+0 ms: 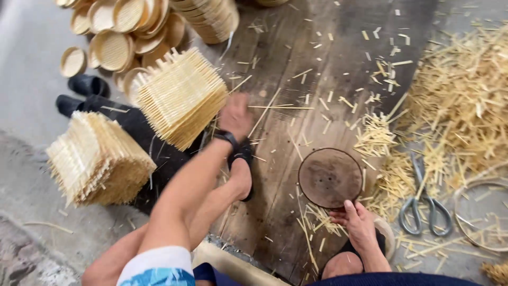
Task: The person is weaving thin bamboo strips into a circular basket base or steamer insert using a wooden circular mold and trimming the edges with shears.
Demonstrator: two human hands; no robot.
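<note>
My left hand [234, 116] reaches forward to the lower right edge of a stack of square woven bamboo mats [179, 96]; motion blur hides whether the fingers grip it. My right hand [357, 223] rests on the near rim of a round dark wooden disc [330, 177] lying on the wooden board [296, 69], thumb and fingers pinching its edge. My left foot in a black sandal [242, 172] sits on the board just below the left hand.
A second stack of woven mats [96, 159] stands at the left. Round bamboo trays [119, 37] are piled at the top left. Scissors [424, 204] lie at the right among bamboo offcuts [465, 100]. A thin ring [476, 212] lies at the far right.
</note>
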